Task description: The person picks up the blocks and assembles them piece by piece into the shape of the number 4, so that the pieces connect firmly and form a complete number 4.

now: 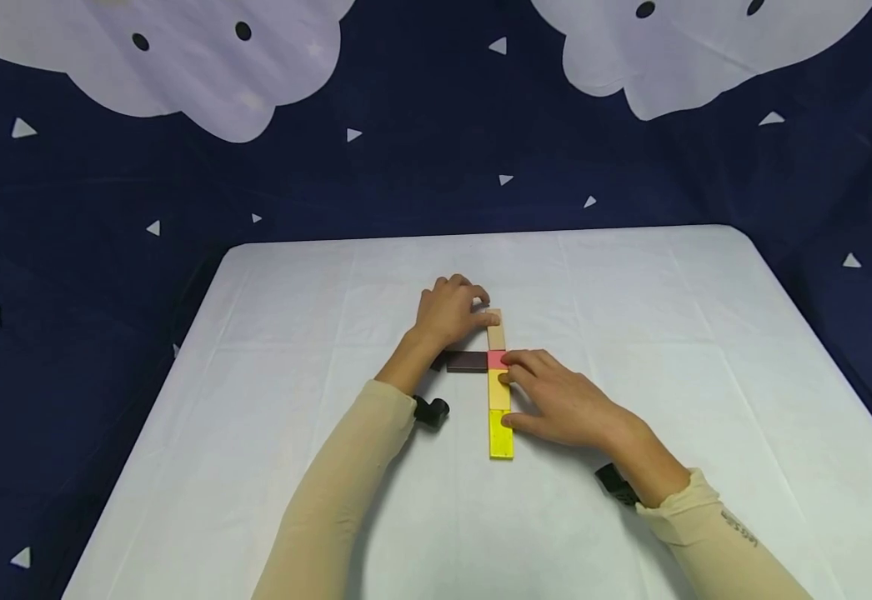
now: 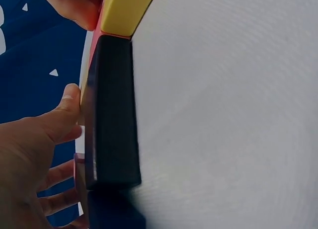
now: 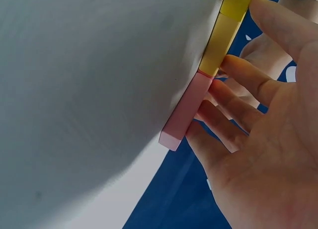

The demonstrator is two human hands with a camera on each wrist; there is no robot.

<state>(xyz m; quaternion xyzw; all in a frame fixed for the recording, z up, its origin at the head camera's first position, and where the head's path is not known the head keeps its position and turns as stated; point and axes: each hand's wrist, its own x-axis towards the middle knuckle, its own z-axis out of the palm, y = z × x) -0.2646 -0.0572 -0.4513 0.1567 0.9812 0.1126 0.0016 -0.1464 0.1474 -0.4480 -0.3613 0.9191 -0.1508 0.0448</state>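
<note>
On the white table, a column of blocks runs toward me: a wood-coloured block [image 1: 496, 336], a pink block [image 3: 186, 107], a pale yellow block [image 1: 499, 390] and a bright yellow block [image 1: 501, 437]. A dark brown block [image 1: 468, 362] adjoins the pink one on its left. The left hand [image 1: 449, 312] touches the wood-coloured block with its thumb, its fingers loosely bent near the far end. In the left wrist view those fingers touch a purplish-edged block [image 2: 79, 182]. From the right, the right hand [image 1: 563, 404] rests its extended fingertips and thumb against the column, hiding part of it.
Another dark block [image 2: 115, 209] continues the dark row to the left, partly under the left wrist. A navy curtain [image 1: 421, 183] with white shapes hangs behind the table [image 1: 631, 292]. Black wrist cameras [image 1: 432, 412] are on both arms.
</note>
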